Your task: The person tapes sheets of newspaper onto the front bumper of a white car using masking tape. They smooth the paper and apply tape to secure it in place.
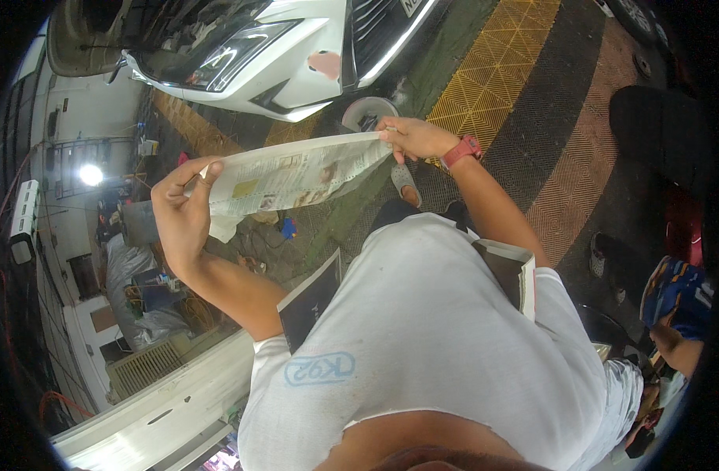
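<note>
Stretched between my hands is a sheet of newspaper (296, 174) with a pale strip, like masking tape, along its upper edge. My left hand (183, 204) pinches the left end of that strip between thumb and fingers. At the right end, my right hand (418, 140) grips the corner; a red watch (463, 151) is on that wrist. The sheet hangs down from the strip, slightly slack and wrinkled. A dark booklet (312, 298) is by my left upper arm, and a thick book or magazine (512, 271) is by my right one.
Ahead stands a white car (296, 59) with a pinkish patch on its front bumper. A bucket (371, 110) is on the floor beyond my right hand. A grey clog (406, 187) shows below it. Another person's arm (677, 349) is at the far right. Covered clutter (132, 275) lies left.
</note>
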Demonstrator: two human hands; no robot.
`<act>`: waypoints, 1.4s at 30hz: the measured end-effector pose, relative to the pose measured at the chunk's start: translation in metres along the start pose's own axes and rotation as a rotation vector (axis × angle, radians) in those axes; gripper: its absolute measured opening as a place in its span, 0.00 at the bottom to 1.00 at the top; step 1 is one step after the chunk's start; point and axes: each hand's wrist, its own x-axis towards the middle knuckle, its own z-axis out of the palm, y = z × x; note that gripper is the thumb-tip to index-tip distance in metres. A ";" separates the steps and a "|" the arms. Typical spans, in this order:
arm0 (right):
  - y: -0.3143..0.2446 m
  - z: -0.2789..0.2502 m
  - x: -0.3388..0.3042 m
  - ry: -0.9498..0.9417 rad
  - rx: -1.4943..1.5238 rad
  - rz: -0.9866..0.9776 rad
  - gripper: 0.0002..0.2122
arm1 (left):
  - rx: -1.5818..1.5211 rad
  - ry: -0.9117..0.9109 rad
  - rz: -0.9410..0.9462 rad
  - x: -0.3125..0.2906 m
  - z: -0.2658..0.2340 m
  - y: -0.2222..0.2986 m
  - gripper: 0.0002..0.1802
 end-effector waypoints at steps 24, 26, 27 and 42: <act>-0.074 0.055 -0.026 0.353 -0.764 -0.336 0.12 | 0.155 -0.324 0.222 0.002 0.169 -0.048 0.06; -0.067 0.056 -0.037 0.350 -0.754 -0.392 0.19 | 0.176 -0.274 0.251 0.002 0.165 -0.060 0.06; -0.064 0.056 -0.042 0.352 -0.746 -0.418 0.23 | 0.188 -0.252 0.268 0.002 0.163 -0.064 0.06; -0.056 0.031 -0.032 0.538 -0.920 -0.216 0.09 | 0.183 -0.198 0.298 -0.002 0.147 -0.062 0.07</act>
